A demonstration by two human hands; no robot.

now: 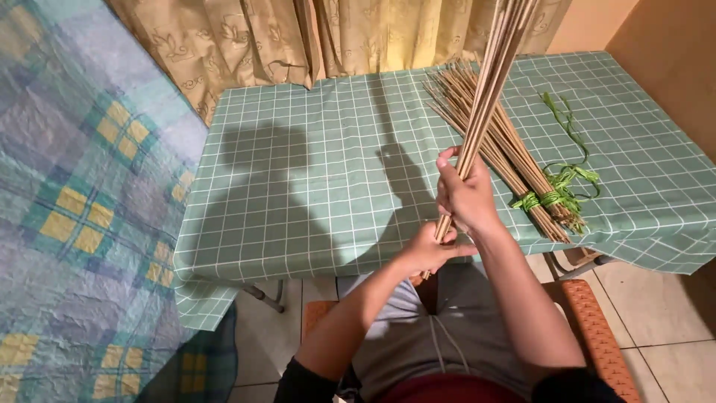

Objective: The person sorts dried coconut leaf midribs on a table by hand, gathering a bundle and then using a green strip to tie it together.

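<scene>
I hold a bunch of long thin tan sticks (494,71) upright in front of me, slanting up to the top edge. My right hand (464,195) grips the bunch higher up. My left hand (429,250) is closed around its lower end, just below the right hand. Behind them, a second bundle of the same sticks (514,153) lies on the table (313,186), tied near its close end with green strips (548,198). A loose green strip (568,130) trails beside it.
The table has a green checked cloth and stands against beige curtains (298,37). A bed with a blue and yellow plaid cover (82,216) fills the left side. I sit on an orange woven seat (597,328) on a tiled floor.
</scene>
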